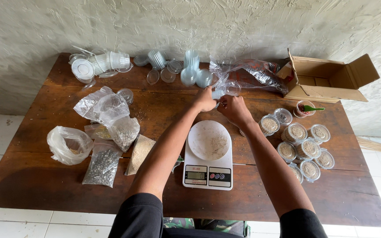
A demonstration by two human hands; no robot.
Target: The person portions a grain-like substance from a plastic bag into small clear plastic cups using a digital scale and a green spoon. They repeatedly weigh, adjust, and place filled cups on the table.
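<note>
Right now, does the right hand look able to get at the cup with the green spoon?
Probably yes: the right hand is above the table, and the cup with the green spoon stands open to its right; only low filled cups are nearby.

Clear cup [225,90] held over the table, beyond the scale.

Small round cup of clear plastic, seen between the two hands and partly hidden by them. Its mouth is tipped toward the viewer; it looks empty, though the fingers cover much of it. It sits above the far half of the brown table, just in front of a crumpled clear bag and past the scale's white pan. Whether it rests on the wood cannot be told.
</note>
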